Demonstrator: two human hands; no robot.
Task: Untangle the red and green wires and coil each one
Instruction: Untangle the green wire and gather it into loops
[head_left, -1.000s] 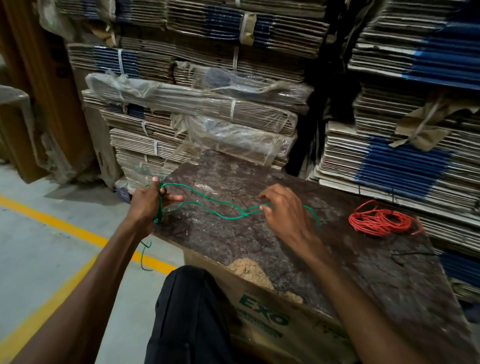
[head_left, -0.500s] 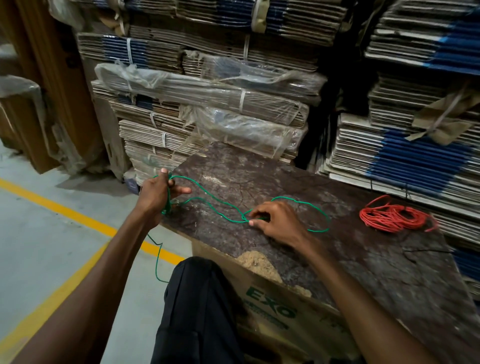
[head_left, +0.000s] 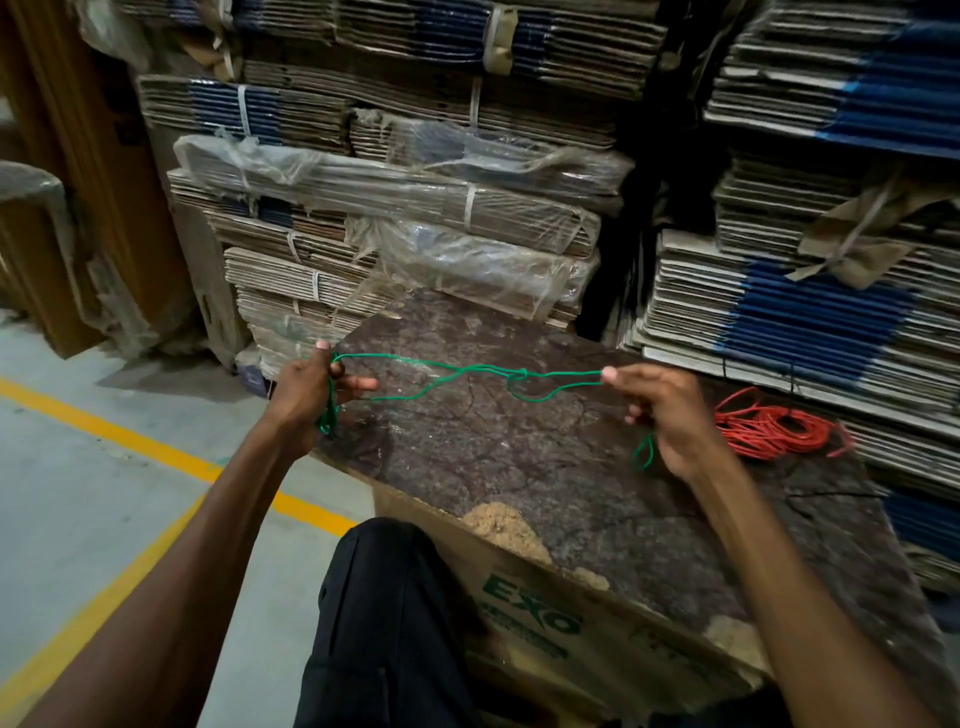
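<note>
Both hands, left hand (head_left: 304, 395) and right hand (head_left: 665, 410), pinch the green wire (head_left: 457, 371) taut.

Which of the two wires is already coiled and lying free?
The red wire: bundled in loops on the board, untouched. The green wire is stretched between left hand and right hand, knotted mid-span.

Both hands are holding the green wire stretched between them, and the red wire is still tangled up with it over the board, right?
Not quite. The left hand and right hand do hold the green wire stretched between them, but the head view shows the red wire lying apart as its own bundle on the board, to the right of the right hand.
</note>
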